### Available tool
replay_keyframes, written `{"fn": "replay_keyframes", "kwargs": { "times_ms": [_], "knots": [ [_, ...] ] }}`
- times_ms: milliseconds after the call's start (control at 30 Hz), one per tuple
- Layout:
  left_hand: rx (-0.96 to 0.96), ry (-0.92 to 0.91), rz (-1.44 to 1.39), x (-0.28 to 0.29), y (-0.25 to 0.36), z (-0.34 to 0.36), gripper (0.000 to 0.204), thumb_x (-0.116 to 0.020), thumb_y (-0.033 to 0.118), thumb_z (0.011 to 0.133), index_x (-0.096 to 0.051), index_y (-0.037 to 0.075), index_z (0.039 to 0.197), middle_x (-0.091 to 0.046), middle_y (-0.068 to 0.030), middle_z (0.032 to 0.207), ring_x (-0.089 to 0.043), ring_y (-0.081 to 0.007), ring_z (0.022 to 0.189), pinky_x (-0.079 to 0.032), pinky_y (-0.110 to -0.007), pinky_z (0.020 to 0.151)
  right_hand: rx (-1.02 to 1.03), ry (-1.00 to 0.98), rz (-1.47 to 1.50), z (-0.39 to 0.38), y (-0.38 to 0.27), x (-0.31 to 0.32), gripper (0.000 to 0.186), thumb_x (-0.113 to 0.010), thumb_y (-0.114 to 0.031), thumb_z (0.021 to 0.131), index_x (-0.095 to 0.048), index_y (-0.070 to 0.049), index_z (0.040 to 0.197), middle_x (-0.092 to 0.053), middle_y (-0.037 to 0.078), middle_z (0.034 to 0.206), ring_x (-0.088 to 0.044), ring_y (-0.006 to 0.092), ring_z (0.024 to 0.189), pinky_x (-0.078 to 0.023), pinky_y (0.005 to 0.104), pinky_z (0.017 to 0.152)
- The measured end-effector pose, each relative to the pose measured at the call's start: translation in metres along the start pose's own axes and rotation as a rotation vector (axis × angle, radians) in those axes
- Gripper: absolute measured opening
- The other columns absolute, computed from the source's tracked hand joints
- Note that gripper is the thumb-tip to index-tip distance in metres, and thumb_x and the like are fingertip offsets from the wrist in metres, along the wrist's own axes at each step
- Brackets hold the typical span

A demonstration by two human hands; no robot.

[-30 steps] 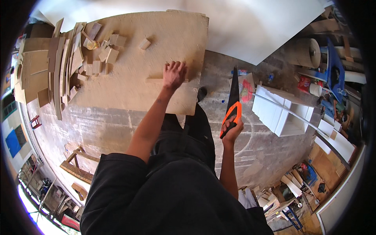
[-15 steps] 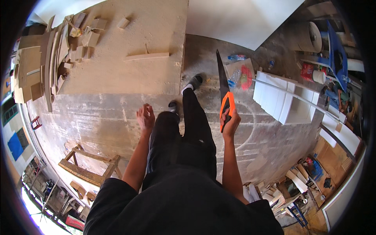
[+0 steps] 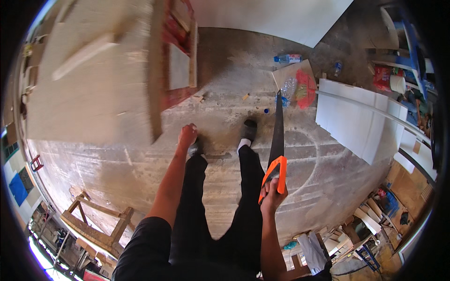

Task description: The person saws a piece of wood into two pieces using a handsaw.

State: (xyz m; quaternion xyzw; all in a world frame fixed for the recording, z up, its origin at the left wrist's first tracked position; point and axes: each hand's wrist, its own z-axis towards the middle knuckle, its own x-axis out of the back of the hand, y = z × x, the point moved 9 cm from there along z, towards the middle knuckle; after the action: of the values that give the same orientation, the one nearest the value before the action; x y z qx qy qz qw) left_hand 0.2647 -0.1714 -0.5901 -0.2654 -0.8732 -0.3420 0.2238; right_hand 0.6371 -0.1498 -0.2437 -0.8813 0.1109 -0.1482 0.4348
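Note:
In my right hand (image 3: pixel 272 195) is a handsaw with an orange-and-black handle (image 3: pixel 275 174). Its dark blade (image 3: pixel 277 126) points forward, away from my body. My left hand (image 3: pixel 188 135) hangs in front of my left leg with its fingers curled in and nothing visible in them. Just ahead and to the left of it is the pale wooden board top (image 3: pixel 93 107) of a worktable, smeared by motion. A strip of wood (image 3: pixel 84 56) lies across that top. The left hand appears apart from the board's edge.
Bottles (image 3: pixel 288 58), a red plastic bag (image 3: pixel 305 89) and a thin board litter the concrete floor ahead right. White panels (image 3: pixel 356 117) stand at the right, with a pale pole across them. A wooden trestle (image 3: pixel 96 220) is at the left; wood scraps lie behind right.
The board top has shifted left in view, baring its side and red parts beneath. My feet are farther apart. The saw is lower in view, and my left hand's fingers have curled in.

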Motion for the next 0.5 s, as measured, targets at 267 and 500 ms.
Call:
{"fn": "replay_keyframes", "kwargs": {
  "times_ms": [267,500],
  "knots": [
    [-0.17,0.489,0.334,-0.042,-0.049,0.176,0.064,-0.073,0.019,0.085,-0.044,0.007,0.141,-0.052,-0.0197,0.133,-0.056,-0.042,0.114,-0.05,-0.052,0.093,-0.019,0.002,0.119,0.093,0.081,0.021,0.025,-0.066,-0.023,0.094,-0.049,-0.007,0.084,-0.043,-0.001,0.066,-0.041,0.0095,0.051,-0.038,0.0255,0.045],
    [-0.121,0.401,0.405,-0.069,-0.056,0.221,0.049,-0.074,0.022,0.086,-0.053,0.008,0.128,-0.054,-0.0153,0.127,-0.058,-0.0371,0.111,-0.053,-0.05,0.088,-0.076,-0.088,0.041,0.119,0.084,0.036,0.036,-0.065,-0.036,0.096,-0.044,-0.01,0.083,-0.041,0.0,0.062,-0.039,0.0087,0.047,-0.037,0.0247,0.044]
  ]
}}
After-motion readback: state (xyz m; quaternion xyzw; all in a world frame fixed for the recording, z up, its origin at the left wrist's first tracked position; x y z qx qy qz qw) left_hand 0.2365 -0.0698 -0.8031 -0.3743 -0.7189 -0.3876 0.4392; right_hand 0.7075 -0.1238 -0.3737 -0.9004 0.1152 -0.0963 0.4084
